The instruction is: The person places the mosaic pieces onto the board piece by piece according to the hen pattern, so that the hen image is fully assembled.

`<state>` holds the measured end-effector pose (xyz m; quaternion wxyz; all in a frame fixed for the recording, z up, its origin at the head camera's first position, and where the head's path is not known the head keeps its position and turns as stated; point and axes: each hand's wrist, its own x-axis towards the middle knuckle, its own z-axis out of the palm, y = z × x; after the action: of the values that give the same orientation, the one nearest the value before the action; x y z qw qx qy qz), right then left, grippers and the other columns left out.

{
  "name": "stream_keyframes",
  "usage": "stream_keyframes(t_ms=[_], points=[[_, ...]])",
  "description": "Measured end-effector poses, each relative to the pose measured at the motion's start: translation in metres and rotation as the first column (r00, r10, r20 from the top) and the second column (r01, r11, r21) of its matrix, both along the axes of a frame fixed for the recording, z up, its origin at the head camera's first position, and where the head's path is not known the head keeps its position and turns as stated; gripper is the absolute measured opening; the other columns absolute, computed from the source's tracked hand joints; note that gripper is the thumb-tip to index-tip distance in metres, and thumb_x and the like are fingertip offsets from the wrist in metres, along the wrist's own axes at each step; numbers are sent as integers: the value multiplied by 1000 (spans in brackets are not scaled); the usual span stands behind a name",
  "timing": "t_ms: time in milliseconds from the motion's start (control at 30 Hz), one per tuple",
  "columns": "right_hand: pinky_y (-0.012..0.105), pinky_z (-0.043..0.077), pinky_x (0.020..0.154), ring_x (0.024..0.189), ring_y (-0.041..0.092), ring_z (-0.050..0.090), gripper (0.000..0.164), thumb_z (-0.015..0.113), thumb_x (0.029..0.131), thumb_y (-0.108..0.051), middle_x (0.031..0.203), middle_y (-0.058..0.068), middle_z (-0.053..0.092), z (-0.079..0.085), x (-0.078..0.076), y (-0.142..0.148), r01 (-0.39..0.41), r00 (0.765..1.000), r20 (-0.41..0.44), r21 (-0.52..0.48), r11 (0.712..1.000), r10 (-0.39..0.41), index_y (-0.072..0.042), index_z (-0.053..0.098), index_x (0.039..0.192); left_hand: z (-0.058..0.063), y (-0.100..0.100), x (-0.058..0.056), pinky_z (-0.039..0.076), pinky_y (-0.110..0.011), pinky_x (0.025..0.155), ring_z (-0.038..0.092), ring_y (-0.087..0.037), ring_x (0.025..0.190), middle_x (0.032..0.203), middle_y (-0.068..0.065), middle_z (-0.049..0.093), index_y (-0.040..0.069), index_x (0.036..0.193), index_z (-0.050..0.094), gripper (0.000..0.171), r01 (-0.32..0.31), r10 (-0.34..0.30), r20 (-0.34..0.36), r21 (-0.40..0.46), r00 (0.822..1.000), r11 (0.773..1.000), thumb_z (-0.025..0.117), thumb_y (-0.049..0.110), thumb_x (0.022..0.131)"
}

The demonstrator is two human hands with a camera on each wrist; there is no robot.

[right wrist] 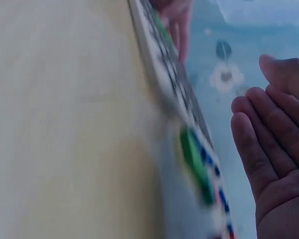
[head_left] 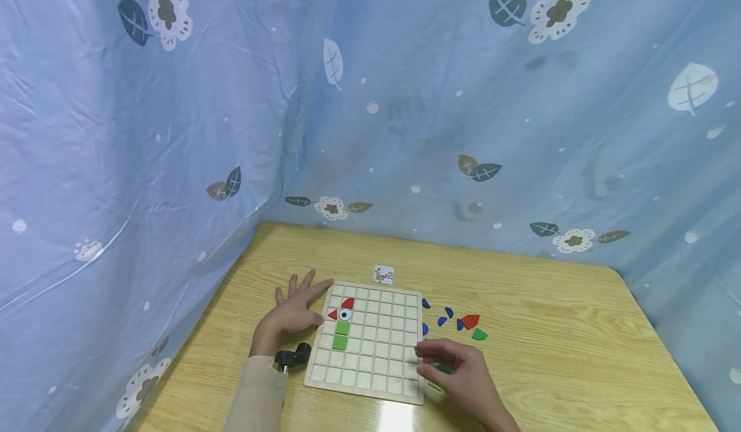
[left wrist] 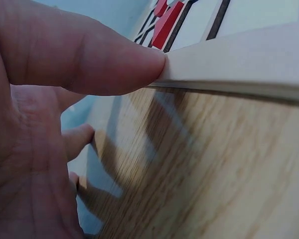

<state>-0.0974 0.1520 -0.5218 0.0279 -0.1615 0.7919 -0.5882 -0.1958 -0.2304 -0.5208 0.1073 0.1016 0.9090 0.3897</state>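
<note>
A wooden grid board (head_left: 370,364) lies on the table. In its upper left cells sit a red curved piece (head_left: 348,303), a red triangle (head_left: 332,314), a round eye piece (head_left: 345,315) and two green squares (head_left: 341,328). My left hand (head_left: 294,311) touches the board's left edge with thumb and index finger, the other fingers spread. Beside the right edge hovers my right hand (head_left: 460,373), fingers loosely bent, with nothing seen between them in the right wrist view. Green pieces (head_left: 444,369) lie on the table below it, partly hidden.
Several blue half-round pieces (head_left: 442,321), red pieces (head_left: 471,321) and a green piece (head_left: 479,335) are scattered right of the board. A small picture card (head_left: 383,274) lies behind it. Patterned blue cloth (head_left: 405,130) hangs around the wooden table (head_left: 556,348).
</note>
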Motion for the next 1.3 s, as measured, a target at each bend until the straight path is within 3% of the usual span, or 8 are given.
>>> stream_keyframes(t_ms=[167,267,500,933,1300], points=[[22,64,91,105,14,82,38,86,94,-11,123,20,81,-1,22,35,115,976,183,8,993,-115,2,77,128,1,0,-1,-23,-82,120,-18,-58,165,183,-25,5,18,168,46,87,10,-9,27,-28,1000,1000,74,8,86],[22,64,89,103,12,82,39,86,93,-10,123,20,81,-1,31,52,175,958,227,26,984,-176,3,76,128,2,-1,-1,-22,-83,120,-18,-57,165,184,-24,5,19,169,45,87,10,-8,34,-54,999,999,75,8,88],[21,64,89,104,9,81,39,85,93,-8,123,22,81,-1,38,68,161,961,218,49,986,-168,6,75,128,2,-2,-1,-20,-84,120,-16,-58,165,183,-25,6,19,168,46,89,3,-1,25,-56,1000,998,75,8,85],[19,63,90,105,8,81,34,89,91,-15,124,11,82,-8,23,47,120,978,152,142,983,-141,-7,81,124,1,1,-1,-21,-83,120,-17,-59,164,183,-26,7,17,168,46,89,3,-2,29,-36,1000,999,75,6,84],[20,63,90,103,8,81,33,92,88,-16,118,2,84,1,34,55,184,956,154,345,920,-249,-11,83,120,0,0,-1,-22,-83,120,-17,-59,164,183,-25,6,18,168,46,89,8,-7,26,-36,1000,999,75,7,85]])
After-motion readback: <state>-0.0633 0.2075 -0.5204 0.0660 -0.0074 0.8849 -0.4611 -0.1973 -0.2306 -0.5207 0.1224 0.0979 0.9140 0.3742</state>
